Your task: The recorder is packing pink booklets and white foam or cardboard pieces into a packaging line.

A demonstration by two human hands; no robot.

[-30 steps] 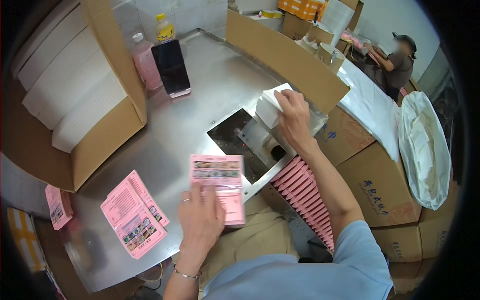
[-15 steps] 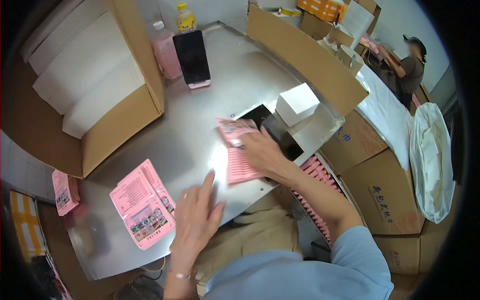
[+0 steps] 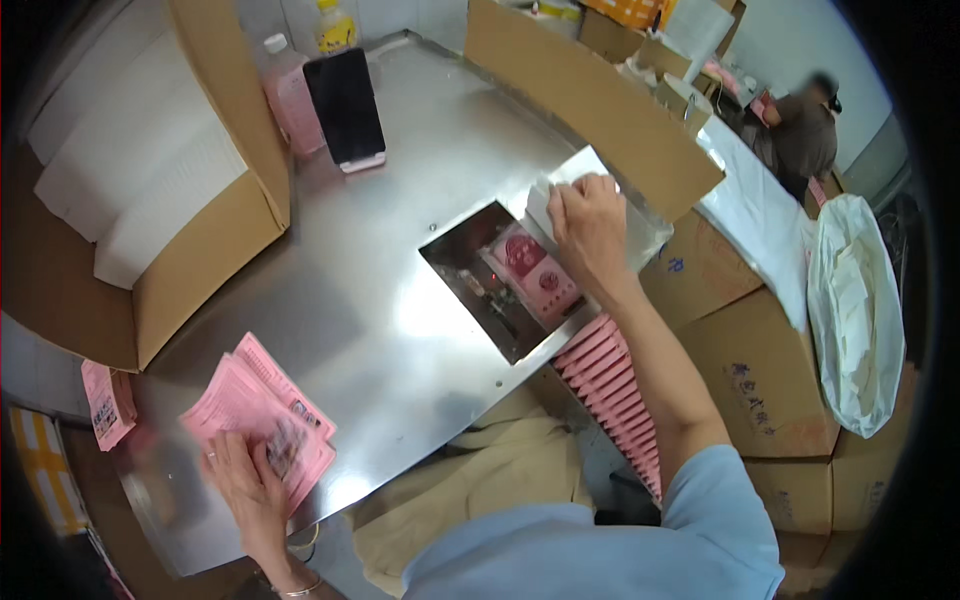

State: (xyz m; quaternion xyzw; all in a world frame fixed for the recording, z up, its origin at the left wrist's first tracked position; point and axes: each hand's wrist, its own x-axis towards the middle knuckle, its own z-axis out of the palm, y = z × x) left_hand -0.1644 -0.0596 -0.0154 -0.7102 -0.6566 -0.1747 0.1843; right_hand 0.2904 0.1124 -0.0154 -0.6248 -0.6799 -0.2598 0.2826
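My left hand [image 3: 247,490] lies over the pink printed plastic bags [image 3: 240,385] on the left of the metal table, fingers pressed together on the top bag, which is partly smeared by motion. My right hand [image 3: 592,228] grips a white block of what looks like folded tissues [image 3: 540,206] beside the square opening in the table, fingers curled over its top. Inside the dark opening [image 3: 460,270], a pink printed packet [image 3: 537,272] lies next to the block. Below the table's right edge stands a long row of pink packets [image 3: 610,375].
A large open carton [image 3: 215,270] with white stacks stands at the left. A phone on a stand [image 3: 345,108] and two bottles [image 3: 290,95] are at the back. A cardboard strip [image 3: 590,95] borders the far right edge. Cartons [image 3: 745,365] fill the right, where another person [image 3: 805,130] is.
My right hand has left the pink bag over the opening and moved up to the white block. The bag no longer covers the opening. My left hand has moved down-left onto the pink bags.
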